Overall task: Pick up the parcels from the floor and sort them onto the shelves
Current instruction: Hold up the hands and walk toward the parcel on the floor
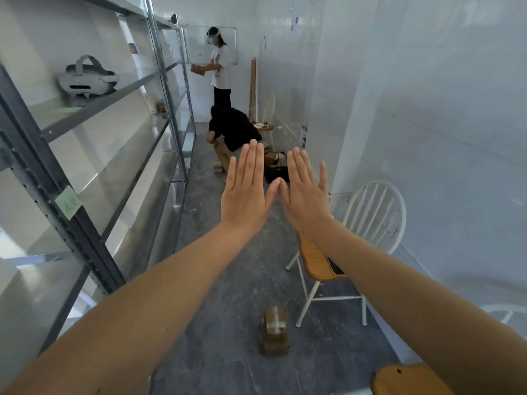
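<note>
"Holding anything?"
"No. Your left hand (pixel 246 192) and right hand (pixel 306 196) were spread flat, thumbs touching, empty; the parcel (pixel 275 334) lay on the floor (pixel 228 280) at 6 o'clock, shelves (pixel 94 105) at 9."

A white chair (pixel 311 261) with a wooden seat; farther off, a standing person (pixel 221 64) and a crouching person (pixel 236 127)

The right hand (pixel 307 199) partly hides the far parcels (pixel 272 158).
</note>
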Demonstrator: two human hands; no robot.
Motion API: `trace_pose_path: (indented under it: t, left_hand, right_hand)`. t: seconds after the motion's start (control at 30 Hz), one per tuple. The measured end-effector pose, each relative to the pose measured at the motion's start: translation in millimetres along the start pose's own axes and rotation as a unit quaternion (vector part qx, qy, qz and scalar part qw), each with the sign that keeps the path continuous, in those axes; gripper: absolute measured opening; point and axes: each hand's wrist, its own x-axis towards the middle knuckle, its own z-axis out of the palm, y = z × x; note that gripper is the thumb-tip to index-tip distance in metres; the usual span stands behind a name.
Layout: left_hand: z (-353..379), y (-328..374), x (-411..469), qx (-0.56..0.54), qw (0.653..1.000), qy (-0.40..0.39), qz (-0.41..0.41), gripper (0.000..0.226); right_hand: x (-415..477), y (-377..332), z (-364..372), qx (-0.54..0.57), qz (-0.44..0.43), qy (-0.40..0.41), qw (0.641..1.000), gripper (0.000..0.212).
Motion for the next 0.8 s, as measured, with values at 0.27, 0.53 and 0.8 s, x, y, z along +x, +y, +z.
trace_pose_path:
  t: [0.27,0.53,0.8]
  left_hand:
    - [60,29,54,0.011,1.0,-0.014,0.014,0.075]
    - [114,40,85,0.019,0.999,-0.039,-0.014,0.074]
    - [155,50,90,0.022,0.997,-0.061,-0.03,0.074]
  right_hand:
    - [46,63,40,0.025,0.011,-0.037,0.999,0.062]
    - [83,102,79,0.046,-0.011,-0.051,0.998,0.062]
    - [97,130,116,0.083,-0.012,-0.077,0.994,0.06]
